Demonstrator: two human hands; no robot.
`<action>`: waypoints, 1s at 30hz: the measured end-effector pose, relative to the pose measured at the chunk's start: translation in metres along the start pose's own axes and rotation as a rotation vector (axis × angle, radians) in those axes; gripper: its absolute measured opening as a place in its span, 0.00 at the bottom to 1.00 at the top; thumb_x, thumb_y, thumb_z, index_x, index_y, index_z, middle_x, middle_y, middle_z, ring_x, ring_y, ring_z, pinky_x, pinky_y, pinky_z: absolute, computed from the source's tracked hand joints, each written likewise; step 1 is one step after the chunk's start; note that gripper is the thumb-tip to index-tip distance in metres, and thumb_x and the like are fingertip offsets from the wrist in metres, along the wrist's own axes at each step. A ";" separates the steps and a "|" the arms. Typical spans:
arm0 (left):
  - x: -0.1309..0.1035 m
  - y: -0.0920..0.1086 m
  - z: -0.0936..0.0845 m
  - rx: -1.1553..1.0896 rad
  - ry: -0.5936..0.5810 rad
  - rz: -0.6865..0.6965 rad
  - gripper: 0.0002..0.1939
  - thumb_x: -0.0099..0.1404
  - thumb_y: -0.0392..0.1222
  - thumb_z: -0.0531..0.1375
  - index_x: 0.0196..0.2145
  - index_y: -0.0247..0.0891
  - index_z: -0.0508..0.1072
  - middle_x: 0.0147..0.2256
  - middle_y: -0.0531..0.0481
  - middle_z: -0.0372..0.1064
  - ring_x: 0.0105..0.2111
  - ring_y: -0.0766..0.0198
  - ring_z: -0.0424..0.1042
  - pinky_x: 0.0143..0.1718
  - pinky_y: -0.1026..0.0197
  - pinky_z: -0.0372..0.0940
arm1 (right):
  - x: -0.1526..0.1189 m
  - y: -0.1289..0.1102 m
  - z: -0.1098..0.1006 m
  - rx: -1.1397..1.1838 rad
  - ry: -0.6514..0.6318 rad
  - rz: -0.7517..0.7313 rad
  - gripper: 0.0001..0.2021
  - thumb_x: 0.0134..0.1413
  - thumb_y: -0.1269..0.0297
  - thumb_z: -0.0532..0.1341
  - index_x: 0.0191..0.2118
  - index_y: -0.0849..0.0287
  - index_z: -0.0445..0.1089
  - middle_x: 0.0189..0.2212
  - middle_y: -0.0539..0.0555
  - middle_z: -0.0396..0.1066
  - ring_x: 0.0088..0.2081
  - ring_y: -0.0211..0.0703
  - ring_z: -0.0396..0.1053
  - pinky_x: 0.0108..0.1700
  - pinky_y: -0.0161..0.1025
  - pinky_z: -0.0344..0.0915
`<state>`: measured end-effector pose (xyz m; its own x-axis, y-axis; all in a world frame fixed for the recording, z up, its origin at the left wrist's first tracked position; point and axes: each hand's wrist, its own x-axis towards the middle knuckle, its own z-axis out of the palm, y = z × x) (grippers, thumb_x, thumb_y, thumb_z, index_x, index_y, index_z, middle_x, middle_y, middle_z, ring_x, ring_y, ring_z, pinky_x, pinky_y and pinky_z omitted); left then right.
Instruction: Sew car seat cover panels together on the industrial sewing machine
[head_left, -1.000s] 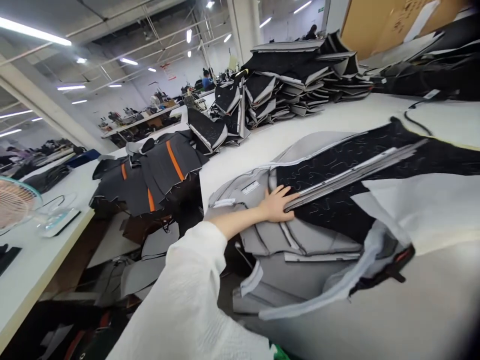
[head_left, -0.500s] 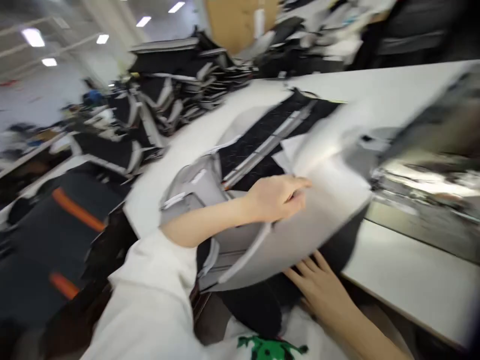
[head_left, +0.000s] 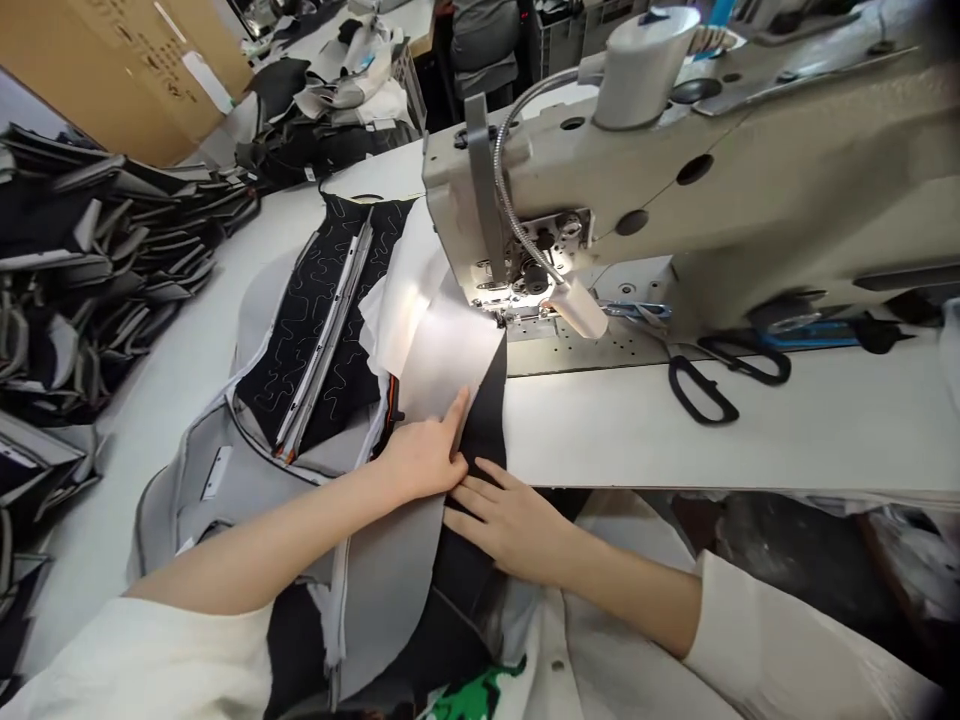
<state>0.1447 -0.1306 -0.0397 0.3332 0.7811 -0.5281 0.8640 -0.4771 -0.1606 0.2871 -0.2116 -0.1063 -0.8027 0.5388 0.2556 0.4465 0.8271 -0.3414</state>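
A large sewn cover (head_left: pixel 390 560) of grey and black fabric lies before me, its far edge under the sewing machine's presser foot area. It has a black panel (head_left: pixel 300 310) with wavy stitching and a long pale strip (head_left: pixel 322 340). My left hand (head_left: pixel 420 455) rests on the smooth grey layer, index finger stretched toward the lit needle area, thumb apart, other fingers curled from sight. Right beside it, my right hand (head_left: pixel 517 520) lies flat with spread fingers on the black fabric at the cover's edge. The sewing machine (head_left: pixel 675 190) stands just beyond both hands.
Black-handled scissors (head_left: pixel 705 385) lie on the machine bed at right, near a blue-handled tool (head_left: pixel 637 310). Stacked black and grey pieces (head_left: pixel 112 230) fill the left side. A cardboard box (head_left: pixel 120 70) stands behind. The white tabletop (head_left: pixel 600 430) ends in a front edge.
The view has swung right, bringing the sewing machine into full sight. The cover's far end now sits by the needle. My left hand has lowered onto the grey layer, closer to my right hand.
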 end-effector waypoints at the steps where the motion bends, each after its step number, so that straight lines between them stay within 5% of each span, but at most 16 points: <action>1: 0.001 0.002 0.000 0.007 -0.027 -0.007 0.43 0.60 0.43 0.50 0.66 0.35 0.29 0.40 0.38 0.71 0.35 0.49 0.74 0.33 0.54 0.67 | 0.002 0.000 0.003 -0.009 0.023 -0.011 0.19 0.54 0.69 0.56 0.53 0.59 0.62 0.50 0.59 0.64 0.54 0.49 0.59 0.62 0.52 0.45; 4: 0.008 0.003 0.000 0.056 -0.081 -0.025 0.43 0.60 0.38 0.50 0.65 0.33 0.28 0.38 0.39 0.72 0.34 0.51 0.74 0.32 0.56 0.67 | 0.011 -0.007 0.009 -0.053 0.089 -0.053 0.10 0.57 0.70 0.53 0.42 0.58 0.68 0.40 0.57 0.69 0.47 0.50 0.64 0.58 0.56 0.49; 7: 0.013 -0.005 -0.006 0.040 -0.087 0.026 0.40 0.61 0.33 0.46 0.66 0.32 0.29 0.34 0.41 0.74 0.33 0.52 0.75 0.33 0.55 0.66 | 0.014 -0.014 0.011 -0.057 0.142 -0.141 0.10 0.59 0.72 0.51 0.33 0.61 0.69 0.31 0.55 0.69 0.36 0.44 0.66 0.50 0.47 0.58; 13: 0.010 -0.011 -0.028 -0.464 -0.081 0.205 0.37 0.62 0.35 0.45 0.67 0.36 0.36 0.57 0.45 0.63 0.52 0.56 0.66 0.52 0.58 0.61 | 0.005 -0.017 0.027 0.010 0.195 -0.112 0.06 0.53 0.72 0.57 0.33 0.60 0.71 0.33 0.53 0.72 0.43 0.47 0.65 0.59 0.48 0.48; 19: 0.014 0.010 -0.019 -0.564 -0.107 0.163 0.39 0.59 0.34 0.48 0.66 0.32 0.37 0.57 0.43 0.62 0.57 0.54 0.62 0.56 0.56 0.57 | 0.005 -0.029 0.046 0.054 0.169 -0.102 0.08 0.43 0.78 0.58 0.22 0.59 0.69 0.20 0.50 0.68 0.31 0.43 0.63 0.54 0.52 0.50; 30: 0.051 0.017 -0.038 -0.541 -0.100 0.090 0.39 0.60 0.34 0.47 0.66 0.31 0.34 0.55 0.37 0.64 0.51 0.51 0.67 0.51 0.54 0.61 | -0.010 0.002 0.021 -0.003 0.154 -0.064 0.10 0.46 0.77 0.59 0.20 0.57 0.69 0.17 0.47 0.66 0.30 0.42 0.62 0.59 0.50 0.42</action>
<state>0.1903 -0.0839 -0.0377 0.4000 0.6925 -0.6004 0.9131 -0.2448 0.3261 0.2872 -0.2188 -0.1282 -0.7598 0.5029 0.4122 0.3978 0.8609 -0.3171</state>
